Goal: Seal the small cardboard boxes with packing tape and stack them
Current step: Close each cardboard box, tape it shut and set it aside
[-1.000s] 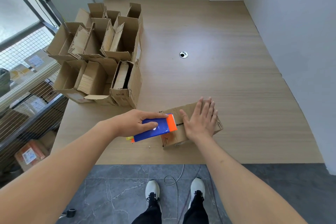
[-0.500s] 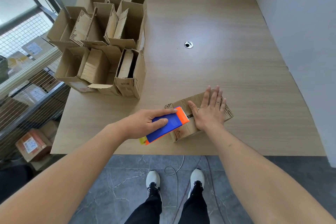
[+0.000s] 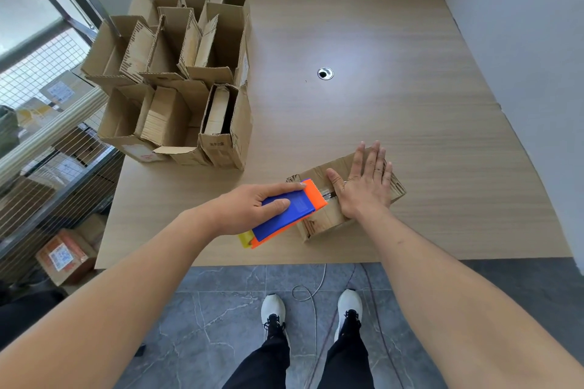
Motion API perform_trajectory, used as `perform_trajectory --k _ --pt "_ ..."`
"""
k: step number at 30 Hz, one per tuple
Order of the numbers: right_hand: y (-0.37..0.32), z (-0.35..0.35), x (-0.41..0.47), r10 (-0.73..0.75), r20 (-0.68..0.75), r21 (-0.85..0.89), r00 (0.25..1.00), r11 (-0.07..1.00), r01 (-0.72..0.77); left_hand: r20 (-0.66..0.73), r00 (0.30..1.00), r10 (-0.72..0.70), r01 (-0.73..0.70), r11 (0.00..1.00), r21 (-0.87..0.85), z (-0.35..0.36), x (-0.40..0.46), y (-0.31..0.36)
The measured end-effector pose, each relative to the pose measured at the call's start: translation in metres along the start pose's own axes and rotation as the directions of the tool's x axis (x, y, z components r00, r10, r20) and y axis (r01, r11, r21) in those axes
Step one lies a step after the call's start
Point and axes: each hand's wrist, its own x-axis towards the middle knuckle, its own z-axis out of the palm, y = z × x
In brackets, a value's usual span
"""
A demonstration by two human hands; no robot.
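Small box [image 3: 319, 218] lies closed near the front edge of the counter [image 3: 395, 123], well apart from the cluster of open boxes [image 3: 177, 79] at the far left. Right hand [image 3: 363, 189] lies flat on the box top, fingers straight, pressing the flaps down; nothing grasped. Left hand [image 3: 252, 205] has its grip clenched round the tape dispenser [image 3: 290, 211], blue body with orange nose, nose resting on the left end of the box top just beside the right thumb. A short shiny strip between nose and thumb looks like tape, too small to be sure. Judgement: taping of the top seam is just starting; none of the boxes is stacked yet. Risks: the box is light and close to the counter edge, so a pull on the dispenser could drag it or tip it off if the flat hand eases up. The thumb sits in the tape path, so tape may catch on it or wrinkle. Dispenser is angled across the box, so the strip could run off the seam and leave the flaps loose
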Motion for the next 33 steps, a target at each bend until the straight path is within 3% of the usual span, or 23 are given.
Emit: perform_trajectory --k 15,22,27,30,31,33 --pt "0.0 -0.002 0.0 -0.003 0.005 -0.036 1.0 0.999 0.003 0.06 0.998 -0.011 0.012 1.0 -0.022 -0.018 -0.05 -0.061" --pt "0.004 0.005 0.003 -0.015 -0.039 -0.021 0.999 1.0 0.014 0.093 0.995 -0.036 0.029 0.997 0.072 -0.009 -0.03 -0.063" --pt "0.003 0.01 0.001 -0.054 -0.252 0.003 0.966 0.998 0.057 0.042 0.999 -0.023 0.018 0.993 0.115 0.007 -0.014 -0.065" --pt "-0.008 0.009 -0.011 -0.216 -0.454 -0.088 0.864 0.976 0.198 0.015 1.0 -0.027 0.025 0.991 0.128 0.016 -0.005 -0.06" --pt "-0.012 0.013 -0.017 -0.258 -0.487 -0.075 0.835 0.964 0.254 0.007 1.0 -0.025 0.024 0.992 0.125 0.018 -0.003 -0.059" --pt "-0.019 0.021 -0.034 -0.252 -0.426 -0.007 0.869 0.961 0.276 -0.003 1.0 -0.012 0.012 0.993 0.118 0.021 0.001 -0.06"
